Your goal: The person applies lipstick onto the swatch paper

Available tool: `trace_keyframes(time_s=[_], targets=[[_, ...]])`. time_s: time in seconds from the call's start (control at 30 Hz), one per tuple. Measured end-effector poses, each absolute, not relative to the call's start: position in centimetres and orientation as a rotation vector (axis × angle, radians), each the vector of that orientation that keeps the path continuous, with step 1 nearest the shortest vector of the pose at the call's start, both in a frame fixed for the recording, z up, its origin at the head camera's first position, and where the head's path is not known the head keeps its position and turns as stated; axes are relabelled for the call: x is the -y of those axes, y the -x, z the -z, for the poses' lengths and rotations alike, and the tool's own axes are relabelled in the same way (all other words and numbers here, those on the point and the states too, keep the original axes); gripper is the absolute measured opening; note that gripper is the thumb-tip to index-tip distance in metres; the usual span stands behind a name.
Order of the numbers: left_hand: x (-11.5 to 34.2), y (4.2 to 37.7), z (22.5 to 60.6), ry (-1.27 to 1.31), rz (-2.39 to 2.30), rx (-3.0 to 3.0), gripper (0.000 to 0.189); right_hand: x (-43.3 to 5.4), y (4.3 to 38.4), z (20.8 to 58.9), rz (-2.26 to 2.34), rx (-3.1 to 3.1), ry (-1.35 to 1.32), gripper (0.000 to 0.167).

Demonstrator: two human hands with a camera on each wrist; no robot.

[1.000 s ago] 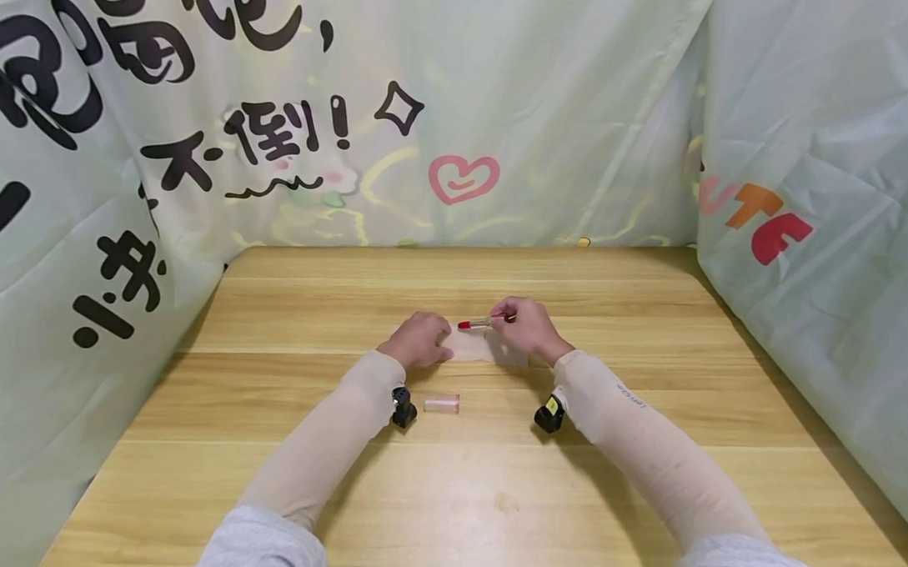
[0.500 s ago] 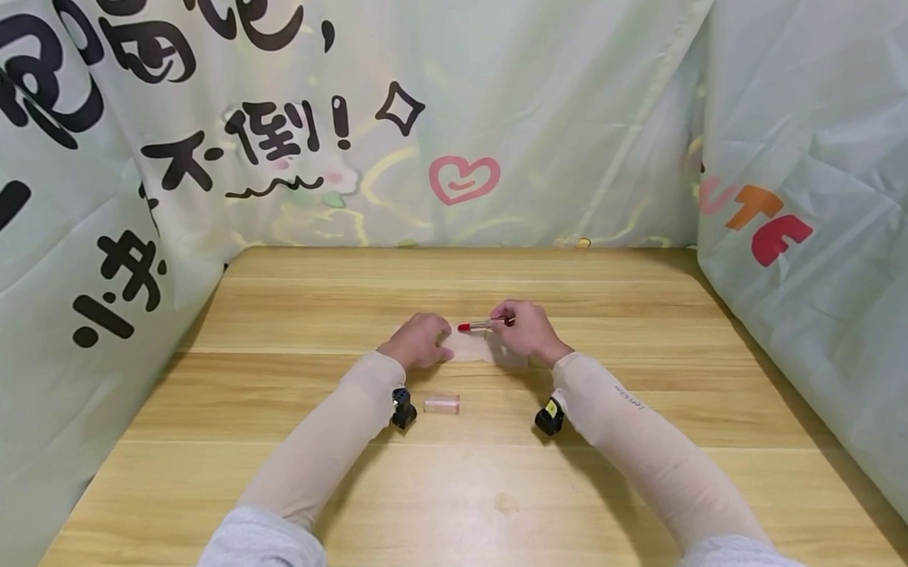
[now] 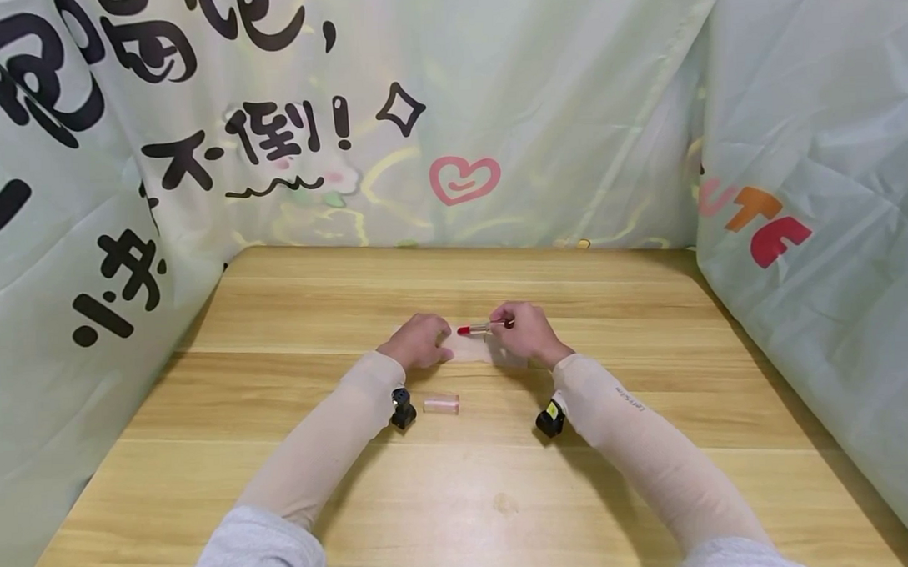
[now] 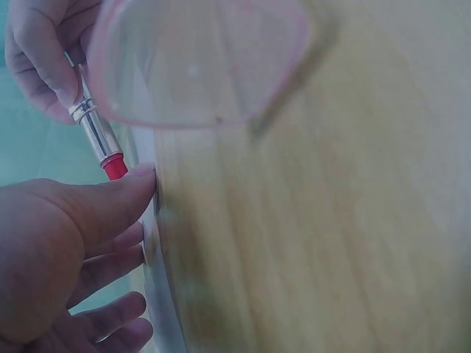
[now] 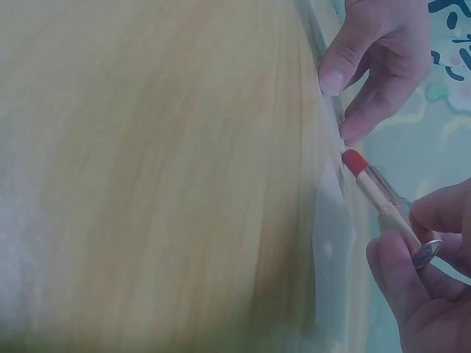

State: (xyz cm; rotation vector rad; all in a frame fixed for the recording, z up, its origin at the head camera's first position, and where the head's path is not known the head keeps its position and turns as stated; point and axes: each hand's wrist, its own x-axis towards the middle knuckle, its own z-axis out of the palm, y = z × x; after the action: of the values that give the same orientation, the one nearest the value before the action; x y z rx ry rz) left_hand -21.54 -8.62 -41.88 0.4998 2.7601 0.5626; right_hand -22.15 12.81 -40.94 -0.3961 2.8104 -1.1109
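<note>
In the head view my right hand [image 3: 529, 331] pinches a red lipstick [image 3: 480, 327] by its base, bullet pointing left. Under it lies a thin white sheet of paper [image 3: 471, 347] on the table. My left hand [image 3: 415, 341] rests at the paper's left part, thumb and fingers loosely bent and apart. The right wrist view shows the lipstick [image 5: 377, 195] between thumb and fingers, its red tip at the paper [image 5: 333, 228]; whether it touches cannot be told. A clear pink lipstick cap [image 3: 441, 405] lies nearer me, blurred and large in the left wrist view.
A wooden table [image 3: 498, 465] spreads around the hands. Pale printed cloth [image 3: 568, 104] hangs along the back and both sides. Small black cameras [image 3: 402, 410] are strapped to both wrists.
My right hand and the lipstick have shifted slightly toward me, the red tip sliding down a little over the paper. The left hand and the cap stay where they were.
</note>
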Motion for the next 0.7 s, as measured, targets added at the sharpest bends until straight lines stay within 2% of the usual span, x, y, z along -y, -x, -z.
trace_keyframes(time_s=[0.7], targets=[[8.71,21.50,41.83,-0.500,-0.554,-2.756,0.044,-13.06,21.64,40.62,1.130,-2.763,0.380,0.013]])
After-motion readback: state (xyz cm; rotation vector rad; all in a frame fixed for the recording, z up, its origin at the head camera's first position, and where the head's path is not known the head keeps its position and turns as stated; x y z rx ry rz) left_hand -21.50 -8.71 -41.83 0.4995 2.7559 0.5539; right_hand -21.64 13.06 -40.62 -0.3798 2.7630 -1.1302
